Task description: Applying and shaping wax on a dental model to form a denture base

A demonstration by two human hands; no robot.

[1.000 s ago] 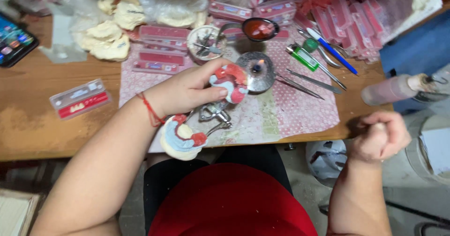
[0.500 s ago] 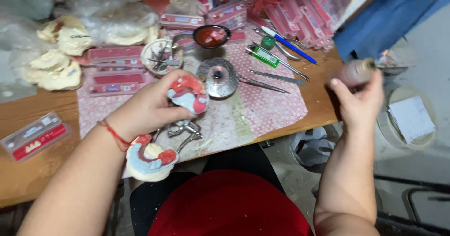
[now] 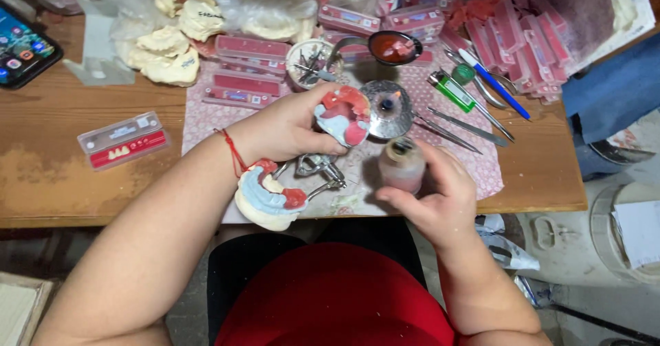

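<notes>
Cast [image 3: 344, 114] gripped in my left hand [image 3: 285, 127] over the worktop [image 3: 82, 181] | right hand [image 3: 433, 195] clasps bottle [image 3: 403, 164] | risk: bottle tips, spilling onto mat [image 3: 206, 116]; lit burner [image 3: 388, 107] close to fingers.

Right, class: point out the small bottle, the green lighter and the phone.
small bottle [image 3: 402, 166], head view, on its pale pink body.
green lighter [image 3: 454, 92], head view, mid-casing.
phone [image 3: 22, 50], head view, on its lit screen.

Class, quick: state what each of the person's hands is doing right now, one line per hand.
Left hand: closed on a dental cast with pink wax.
Right hand: closed around a small pinkish bottle.
</notes>
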